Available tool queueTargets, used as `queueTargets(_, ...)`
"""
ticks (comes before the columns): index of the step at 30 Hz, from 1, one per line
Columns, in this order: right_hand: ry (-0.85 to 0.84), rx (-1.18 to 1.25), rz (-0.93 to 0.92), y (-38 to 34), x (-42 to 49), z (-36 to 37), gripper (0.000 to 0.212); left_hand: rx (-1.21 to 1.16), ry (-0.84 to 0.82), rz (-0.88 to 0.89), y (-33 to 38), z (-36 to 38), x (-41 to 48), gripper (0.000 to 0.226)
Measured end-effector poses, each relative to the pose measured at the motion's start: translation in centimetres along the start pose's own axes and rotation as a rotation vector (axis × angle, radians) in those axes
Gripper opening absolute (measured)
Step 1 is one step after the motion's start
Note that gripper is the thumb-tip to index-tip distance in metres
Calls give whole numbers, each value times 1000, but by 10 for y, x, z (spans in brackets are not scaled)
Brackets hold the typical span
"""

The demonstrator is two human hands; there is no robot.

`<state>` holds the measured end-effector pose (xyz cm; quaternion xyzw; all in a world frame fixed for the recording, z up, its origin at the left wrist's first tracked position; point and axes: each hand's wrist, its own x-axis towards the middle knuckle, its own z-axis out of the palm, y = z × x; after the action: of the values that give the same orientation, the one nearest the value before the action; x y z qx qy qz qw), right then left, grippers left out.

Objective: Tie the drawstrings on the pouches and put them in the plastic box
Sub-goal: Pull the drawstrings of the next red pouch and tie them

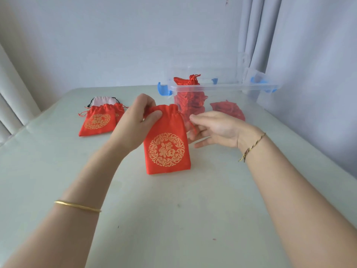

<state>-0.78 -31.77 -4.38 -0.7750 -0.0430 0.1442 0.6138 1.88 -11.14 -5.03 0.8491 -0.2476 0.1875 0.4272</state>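
A red pouch (pixel 167 149) with a gold round emblem hangs upright above the table's middle. My left hand (pixel 135 122) pinches its gathered top left corner. My right hand (pixel 214 128) is just right of the pouch's neck, palm toward me, fingers loosely curled around the thin red drawstring (pixel 193 127). Behind stands the clear plastic box (pixel 222 88) with blue latches, holding several red pouches (pixel 190 101). At the left lie two more red pouches (pixel 96 122) and a pink pouch (pixel 104 100) with a black cord.
The pale table (pixel 173 209) ends at a white wall behind. Grey curtains (pixel 299 45) hang close by the box on the right. A gold bangle is on my left wrist, a braided string on my right.
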Motion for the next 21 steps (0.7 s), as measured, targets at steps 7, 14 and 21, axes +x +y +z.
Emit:
queueTargets(7, 188, 25, -113, -8, -1, -5, 28, 74, -30, 10, 4, -6, -1, 11)
queueTargets(14, 345, 170, -192, -14, 0, -3, 28, -21, -166, -92, 8, -13, 0, 19)
queueTargets(21, 445, 172, -200, -14, 0, -7, 26, 132, -123, -155, 1, -21, 3, 11)
